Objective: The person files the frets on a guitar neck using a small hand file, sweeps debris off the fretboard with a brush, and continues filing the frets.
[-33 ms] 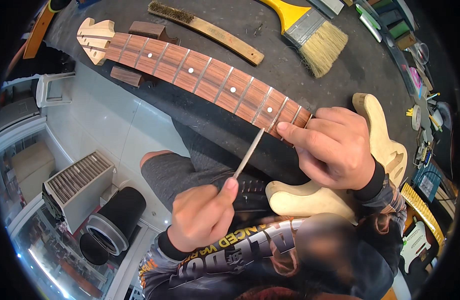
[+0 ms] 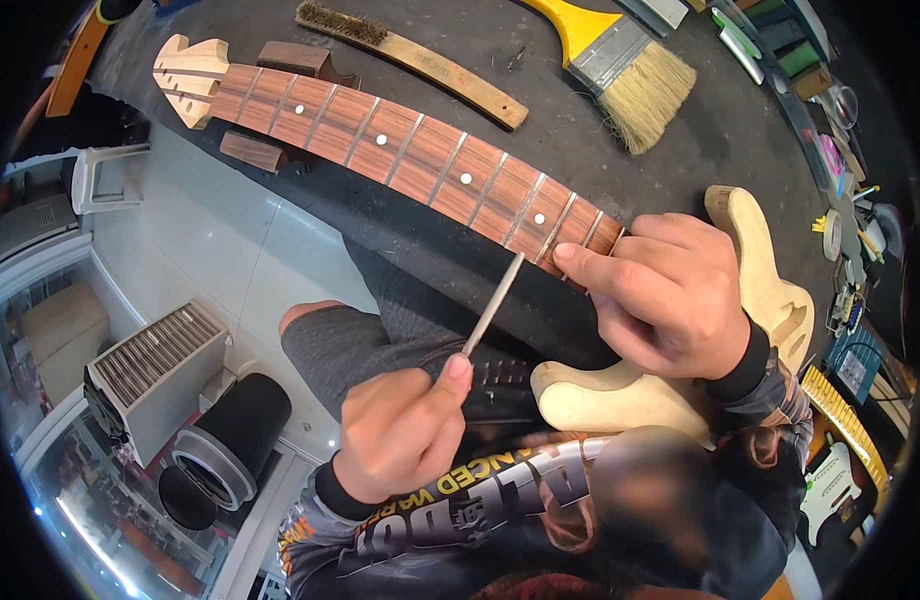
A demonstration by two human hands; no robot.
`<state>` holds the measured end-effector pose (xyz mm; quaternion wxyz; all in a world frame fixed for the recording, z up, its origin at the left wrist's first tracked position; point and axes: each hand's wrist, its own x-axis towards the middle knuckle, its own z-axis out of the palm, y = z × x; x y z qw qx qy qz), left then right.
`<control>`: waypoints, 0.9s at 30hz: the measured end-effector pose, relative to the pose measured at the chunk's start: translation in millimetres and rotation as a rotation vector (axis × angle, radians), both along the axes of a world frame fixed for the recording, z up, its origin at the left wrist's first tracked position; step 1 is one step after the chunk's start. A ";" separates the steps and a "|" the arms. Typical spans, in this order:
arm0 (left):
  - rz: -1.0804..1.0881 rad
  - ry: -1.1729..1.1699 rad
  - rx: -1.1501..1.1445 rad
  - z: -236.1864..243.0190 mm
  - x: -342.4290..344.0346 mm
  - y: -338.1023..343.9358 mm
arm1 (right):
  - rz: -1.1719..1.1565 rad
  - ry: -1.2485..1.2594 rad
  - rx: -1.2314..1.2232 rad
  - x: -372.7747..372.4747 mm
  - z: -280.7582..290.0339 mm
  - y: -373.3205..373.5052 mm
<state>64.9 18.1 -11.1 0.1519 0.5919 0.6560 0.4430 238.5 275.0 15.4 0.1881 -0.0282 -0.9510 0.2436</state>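
An unpainted guitar body (image 2: 620,397) lies under my right arm, its neck reaching to the far left. The neck has a reddish-brown fretboard (image 2: 435,175) with metal frets and white dots, and a pale headstock (image 2: 192,80). My left hand (image 2: 405,425) is closed round a slim, rod-like metal file (image 2: 495,303). The file's tip meets the near edge of the fretboard by the higher frets. Beside it, my right hand (image 2: 670,290) grips the neck's body end, its index fingertip resting on the fretboard's near edge. The other fingers curl over the far side, partly hidden.
Wooden blocks (image 2: 298,60) prop the neck near the headstock. On the dark bench (image 2: 450,45) lie a wooden-handled bristle brush (image 2: 435,75) and a yellow-handled paintbrush (image 2: 630,85). Small tools crowd the right edge. A black bin (image 2: 245,420) stands on the floor at left.
My left hand and the file have shifted slightly left, the tip sliding a little along the fretboard's edge. My right hand and the neck stay where they were.
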 end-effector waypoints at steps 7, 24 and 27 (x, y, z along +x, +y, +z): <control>-0.033 -0.010 -0.001 -3.1 -1.2 8.1 | -0.005 0.006 0.002 0.6 -0.5 0.0; -0.001 -0.001 0.031 -2.6 -4.9 2.3 | -0.003 0.017 0.006 1.0 -3.2 0.9; -0.006 -0.018 0.038 -8.3 -3.1 5.6 | 0.003 0.000 -0.003 0.0 -1.1 0.9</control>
